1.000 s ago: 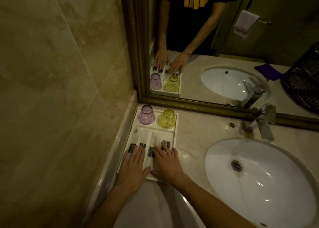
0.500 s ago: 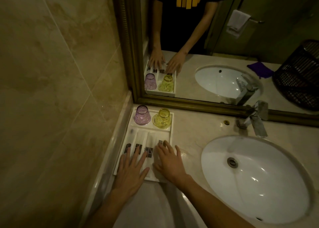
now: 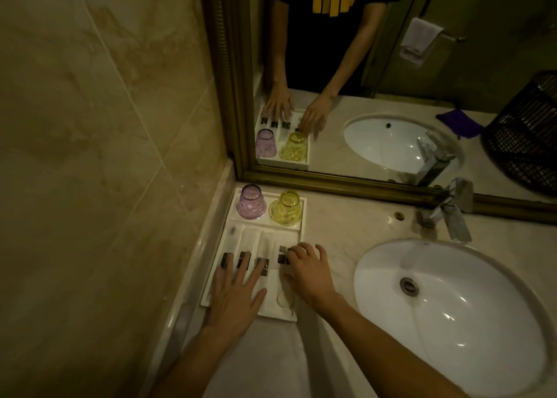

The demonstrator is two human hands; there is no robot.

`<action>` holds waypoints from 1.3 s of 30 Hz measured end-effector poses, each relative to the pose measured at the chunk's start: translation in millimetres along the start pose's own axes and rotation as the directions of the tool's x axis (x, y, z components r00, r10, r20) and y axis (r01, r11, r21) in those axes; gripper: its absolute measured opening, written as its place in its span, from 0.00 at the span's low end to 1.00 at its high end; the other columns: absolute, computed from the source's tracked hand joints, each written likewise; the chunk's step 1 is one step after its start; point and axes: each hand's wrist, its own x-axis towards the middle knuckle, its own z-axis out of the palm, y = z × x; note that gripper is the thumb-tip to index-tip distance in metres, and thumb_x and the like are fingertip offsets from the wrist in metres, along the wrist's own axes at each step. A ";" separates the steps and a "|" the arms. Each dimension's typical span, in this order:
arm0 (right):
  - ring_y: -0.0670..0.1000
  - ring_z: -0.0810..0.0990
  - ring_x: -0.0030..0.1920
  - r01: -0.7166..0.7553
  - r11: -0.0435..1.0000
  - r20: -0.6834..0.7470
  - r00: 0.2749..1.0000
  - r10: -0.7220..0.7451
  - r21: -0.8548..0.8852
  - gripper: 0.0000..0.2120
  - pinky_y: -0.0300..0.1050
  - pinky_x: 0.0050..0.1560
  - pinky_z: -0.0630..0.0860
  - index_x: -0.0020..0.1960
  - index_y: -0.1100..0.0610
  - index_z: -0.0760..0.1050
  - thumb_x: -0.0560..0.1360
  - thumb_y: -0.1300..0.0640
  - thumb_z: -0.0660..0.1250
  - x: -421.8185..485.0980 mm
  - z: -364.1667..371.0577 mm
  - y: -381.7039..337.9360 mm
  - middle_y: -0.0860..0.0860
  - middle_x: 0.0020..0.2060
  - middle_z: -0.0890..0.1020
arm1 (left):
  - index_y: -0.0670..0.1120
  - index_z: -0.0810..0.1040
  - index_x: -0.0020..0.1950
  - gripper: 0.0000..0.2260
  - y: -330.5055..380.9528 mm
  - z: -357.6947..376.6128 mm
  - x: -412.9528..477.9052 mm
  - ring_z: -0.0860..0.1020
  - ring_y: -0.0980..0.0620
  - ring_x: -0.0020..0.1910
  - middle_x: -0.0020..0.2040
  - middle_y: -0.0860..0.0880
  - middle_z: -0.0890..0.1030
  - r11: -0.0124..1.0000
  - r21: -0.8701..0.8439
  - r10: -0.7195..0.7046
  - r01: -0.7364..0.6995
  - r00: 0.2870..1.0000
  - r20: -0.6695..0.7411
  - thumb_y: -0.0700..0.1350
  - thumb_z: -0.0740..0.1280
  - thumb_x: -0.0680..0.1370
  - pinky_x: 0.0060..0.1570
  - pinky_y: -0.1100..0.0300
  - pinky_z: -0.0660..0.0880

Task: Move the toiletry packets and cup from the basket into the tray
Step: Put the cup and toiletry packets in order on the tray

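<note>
Left hand point(image 3: 233, 298) lies flat and open, pinning three toiletry packets point(image 3: 245, 257); right hand point(image 3: 307, 272) curls its fingertips onto the fourth packet point(image 3: 283, 256), best squared gently into line. The tray point(image 3: 303, 216) also holds a purple cup point(image 3: 250, 202) and a yellow cup point(image 3: 286, 208). The basket point(image 3: 524, 132) shows only in the mirror.

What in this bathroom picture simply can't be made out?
- Near ends of the packets in the tray, head view: covered by the left hand and right hand.
- Print on the packets' dark bands: too small and dim to read.
- Basket: seen only in the mirror, cut off by the right edge, so its contents stay hidden.
- Whether the right hand pinches a packet: fingertips curl over it.
</note>
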 end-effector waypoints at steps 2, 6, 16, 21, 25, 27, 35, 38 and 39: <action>0.57 0.76 0.63 0.027 0.998 0.006 1.000 -0.027 -0.051 0.12 0.63 0.69 0.62 0.58 0.52 0.78 0.74 0.53 0.67 5.4 1.0 -2.4 0.52 0.56 0.82 | 0.57 0.55 0.81 0.29 3.7 -3.6 5.1 0.51 0.38 0.80 0.82 0.47 0.56 0.999 -0.028 -0.029 0.029 0.999 0.025 0.62 0.48 0.80 0.74 0.36 0.55; 0.57 0.78 0.54 0.114 0.983 -0.073 0.989 -0.125 -0.141 0.09 0.58 0.62 0.68 0.55 0.52 0.80 0.76 0.56 0.66 11.8 0.1 -1.9 0.53 0.49 0.81 | 0.52 0.67 0.77 0.28 6.6 -13.9 15.3 0.62 0.38 0.77 0.78 0.44 0.67 0.998 -0.050 -0.045 0.046 0.999 0.009 0.58 0.51 0.79 0.71 0.37 0.64; 0.53 0.83 0.40 0.341 0.937 -0.142 0.926 -0.349 -0.081 0.26 0.45 0.36 0.81 0.66 0.50 0.72 0.71 0.61 0.76 -12.8 -55.0 39.7 0.52 0.65 0.75 | 0.50 0.83 0.55 0.20 2.5 -34.6 62.3 0.81 0.44 0.53 0.52 0.47 0.84 0.628 -0.752 -0.362 0.202 0.931 -0.052 0.60 0.61 0.74 0.53 0.46 0.79; 0.54 0.82 0.57 0.479 0.874 -0.172 0.857 -0.485 -0.081 0.24 0.45 0.53 0.82 0.70 0.53 0.72 0.76 0.58 0.72 -18.0 -81.5 66.1 0.55 0.70 0.74 | 0.49 0.86 0.50 0.16 26.0 -64.0 81.4 0.83 0.50 0.49 0.48 0.49 0.86 0.197 -0.906 -0.362 0.374 0.887 0.287 0.59 0.69 0.73 0.53 0.53 0.78; 0.53 0.83 0.55 0.478 0.876 -0.211 0.851 -0.481 -0.067 0.19 0.45 0.50 0.82 0.66 0.53 0.74 0.77 0.58 0.72 -17.3 -86.1 75.3 0.54 0.71 0.73 | 0.42 0.82 0.39 0.05 38.2 -68.7 83.0 0.80 0.49 0.42 0.37 0.48 0.82 0.219 -0.904 -0.240 0.368 0.918 0.316 0.41 0.73 0.74 0.40 0.62 0.76; 0.52 0.82 0.56 0.433 0.900 -0.257 0.877 -0.406 0.054 0.15 0.45 0.52 0.82 0.65 0.53 0.74 0.79 0.57 0.69 -15.0 -81.7 75.1 0.53 0.70 0.72 | 0.43 0.81 0.37 0.07 42.2 -67.9 79.6 0.78 0.51 0.37 0.33 0.49 0.80 0.199 -0.902 -0.226 0.383 0.914 0.338 0.36 0.72 0.74 0.34 0.65 0.74; 0.56 0.87 0.46 -0.499 0.011 0.477 0.834 0.276 0.867 0.20 0.49 0.44 0.84 0.64 0.52 0.74 0.76 0.47 0.73 2.8 -71.7 43.0 0.57 0.53 0.84 | 0.42 0.79 0.37 0.09 45.5 -57.2 68.9 0.79 0.45 0.40 0.38 0.41 0.79 -0.130 -0.890 -0.278 0.438 0.845 0.457 0.34 0.69 0.76 0.44 0.53 0.81; 0.56 0.86 0.40 -0.536 0.005 0.510 0.805 0.303 0.844 0.16 0.48 0.40 0.82 0.60 0.57 0.76 0.74 0.59 0.74 13.9 -68.5 34.9 0.60 0.49 0.85 | 0.39 0.80 0.44 0.03 47.7 -53.3 62.3 0.81 0.42 0.46 0.44 0.39 0.81 -0.199 -0.872 -0.264 0.448 0.832 0.487 0.34 0.68 0.77 0.41 0.57 0.81; 0.55 0.85 0.39 -0.551 0.031 0.513 0.794 0.325 0.834 0.16 0.48 0.39 0.82 0.59 0.58 0.75 0.74 0.60 0.75 18.1 -65.1 33.8 0.61 0.49 0.85 | 0.39 0.80 0.46 0.03 48.2 -51.4 60.6 0.81 0.41 0.47 0.45 0.39 0.82 -0.224 -0.865 -0.265 0.450 0.826 0.498 0.33 0.68 0.77 0.42 0.56 0.81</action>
